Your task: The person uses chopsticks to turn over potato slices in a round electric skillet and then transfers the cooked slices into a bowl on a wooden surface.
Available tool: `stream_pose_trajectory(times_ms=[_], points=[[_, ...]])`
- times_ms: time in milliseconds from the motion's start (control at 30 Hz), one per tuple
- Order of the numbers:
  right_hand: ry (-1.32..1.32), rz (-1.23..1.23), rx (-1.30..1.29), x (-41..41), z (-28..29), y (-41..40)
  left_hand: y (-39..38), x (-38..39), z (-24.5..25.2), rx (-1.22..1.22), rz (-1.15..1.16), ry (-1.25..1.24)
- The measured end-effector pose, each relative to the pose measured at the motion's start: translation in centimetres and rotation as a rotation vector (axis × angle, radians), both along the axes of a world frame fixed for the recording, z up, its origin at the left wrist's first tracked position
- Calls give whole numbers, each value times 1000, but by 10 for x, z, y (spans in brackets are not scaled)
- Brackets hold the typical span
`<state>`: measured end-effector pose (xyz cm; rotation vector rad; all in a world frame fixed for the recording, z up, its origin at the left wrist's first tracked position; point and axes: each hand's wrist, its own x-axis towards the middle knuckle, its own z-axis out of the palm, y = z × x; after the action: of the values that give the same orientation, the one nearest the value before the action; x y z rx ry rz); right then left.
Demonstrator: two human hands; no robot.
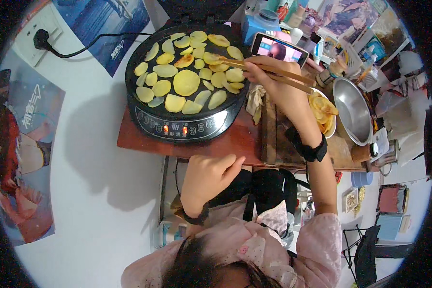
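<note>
My right hand [273, 81] holds a pair of wooden chopsticks [291, 84] over the right side of a round black electric griddle [216, 126]. The chopstick tips meet a thin potato slice [211, 57] that overlaps a browned one. Many pale yellow potato slices, such as the large round one [186, 82], lie spread on the hot plate. A few have browned, among them one slice [184, 61] near the back. Two orange lights glow on the front panel. My left hand [210, 180] is loosely curled with nothing in it, just in front of the red table edge.
Behind my right wrist, a white bowl [332, 131] holds browned slices beside a steel basin [351, 111]. A phone [279, 48] stands behind the griddle's right side. A crumpled cloth [255, 102] lies near the griddle. Its black cord [93, 43] runs to a wall plug.
</note>
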<state>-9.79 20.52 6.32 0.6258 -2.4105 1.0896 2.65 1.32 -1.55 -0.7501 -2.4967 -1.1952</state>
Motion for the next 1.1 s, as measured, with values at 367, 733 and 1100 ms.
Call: stream_pose_trajectory(times_ms=[367,733,1100], points=[[73,-36,65,5,18,3,-4,1,-1,-16,36,3],[47,20,-22,-25,18,-13,-4,-2,-4,-3,16,-4],[117,80,190,-33,23,-31,-8,-5,-7,23,20,-22]])
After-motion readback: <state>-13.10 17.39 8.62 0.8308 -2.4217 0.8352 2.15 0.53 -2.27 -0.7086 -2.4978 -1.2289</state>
